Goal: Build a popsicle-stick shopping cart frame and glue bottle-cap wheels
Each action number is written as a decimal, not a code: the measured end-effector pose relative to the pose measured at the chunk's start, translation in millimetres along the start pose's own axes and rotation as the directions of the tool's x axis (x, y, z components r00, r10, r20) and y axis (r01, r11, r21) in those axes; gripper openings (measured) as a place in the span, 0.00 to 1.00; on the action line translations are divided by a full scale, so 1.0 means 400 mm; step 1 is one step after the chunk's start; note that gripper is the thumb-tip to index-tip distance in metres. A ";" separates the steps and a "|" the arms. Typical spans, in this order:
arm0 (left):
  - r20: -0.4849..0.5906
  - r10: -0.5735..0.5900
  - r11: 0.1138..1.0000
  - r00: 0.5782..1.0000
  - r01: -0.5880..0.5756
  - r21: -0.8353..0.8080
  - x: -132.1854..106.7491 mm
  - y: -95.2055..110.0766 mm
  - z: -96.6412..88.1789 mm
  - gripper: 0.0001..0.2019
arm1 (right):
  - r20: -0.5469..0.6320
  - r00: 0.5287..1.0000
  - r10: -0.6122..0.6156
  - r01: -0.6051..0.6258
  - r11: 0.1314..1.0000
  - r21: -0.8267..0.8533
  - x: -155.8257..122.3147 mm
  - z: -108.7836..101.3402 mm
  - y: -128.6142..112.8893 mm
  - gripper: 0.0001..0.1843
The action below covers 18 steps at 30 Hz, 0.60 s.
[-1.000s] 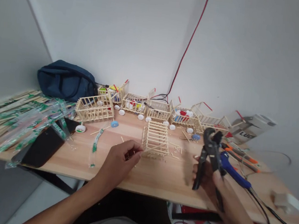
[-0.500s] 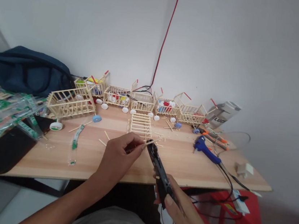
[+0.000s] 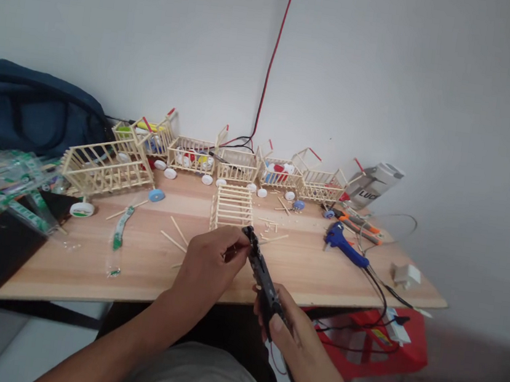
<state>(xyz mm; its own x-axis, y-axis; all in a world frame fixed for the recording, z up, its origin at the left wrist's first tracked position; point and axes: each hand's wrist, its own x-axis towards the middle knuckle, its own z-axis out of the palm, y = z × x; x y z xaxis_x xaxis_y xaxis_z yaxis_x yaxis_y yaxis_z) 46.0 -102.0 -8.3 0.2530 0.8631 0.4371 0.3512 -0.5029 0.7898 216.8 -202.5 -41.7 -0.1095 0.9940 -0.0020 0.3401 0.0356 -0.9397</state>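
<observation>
My left hand (image 3: 214, 257) is closed in a pinch at the head of a long black hand tool (image 3: 260, 269). A thin wooden stick (image 3: 277, 239) juts out past the tool's head, in line with my left fingertips, which hide its near end. My right hand (image 3: 287, 325) wraps round the tool's handle, and its exact kind is hard to make out. Just beyond my left hand lies a slatted wooden frame (image 3: 233, 207). Loose sticks (image 3: 175, 234) lie left of my left hand, and short cut pieces (image 3: 270, 226) lie beyond the tool.
Several miniature stick carts (image 3: 189, 155) line the wall, with a larger one (image 3: 107, 170) at left. A blue glue gun (image 3: 345, 245), orange-handled pliers (image 3: 362, 226) and a white adapter (image 3: 406, 275) lie right. Plastic wrappers (image 3: 9, 185) and a dark blue bag (image 3: 36, 111) sit left.
My left fingers have moved up against the tool's head, and the stick now reaches farther out past it to the right. The whole view has shifted slightly.
</observation>
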 end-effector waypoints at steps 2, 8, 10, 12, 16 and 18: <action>0.004 0.012 1.000 1.000 -0.012 0.017 0.001 0.000 -0.001 0.07 | 0.001 1.000 -0.009 0.009 1.000 0.019 0.002 0.004 0.007 0.21; 0.030 0.024 0.998 0.999 -0.026 0.058 0.005 -0.004 -0.002 0.06 | -0.001 1.000 0.015 -0.014 0.996 0.084 0.006 0.019 0.020 0.21; 0.043 0.029 0.996 0.999 -0.033 0.082 0.005 -0.005 -0.001 0.07 | -0.006 1.000 0.016 -0.015 0.996 0.090 0.006 0.022 0.023 0.21; 0.054 0.049 0.992 0.997 -0.055 0.113 0.003 -0.006 -0.001 0.07 | -0.007 1.000 0.018 -0.017 0.996 0.091 0.005 0.024 0.026 0.20; 0.070 0.106 0.978 0.992 -0.116 0.173 -0.003 -0.009 0.001 0.08 | -0.030 0.999 0.025 -0.022 0.997 0.076 0.003 0.024 0.034 0.20; 0.082 0.135 0.969 0.987 -0.149 0.197 -0.005 -0.012 0.005 0.08 | -0.048 0.998 0.030 -0.027 0.998 0.058 0.001 0.023 0.039 0.20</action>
<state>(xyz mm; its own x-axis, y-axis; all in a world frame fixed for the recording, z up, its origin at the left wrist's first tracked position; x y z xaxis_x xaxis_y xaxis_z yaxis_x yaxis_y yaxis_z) 45.6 -101.2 -13.9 0.3712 0.7807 0.5026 0.4805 -0.6247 0.6155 213.4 -202.7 -59.6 -0.0546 0.9984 -0.0139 0.2884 0.0024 -0.9575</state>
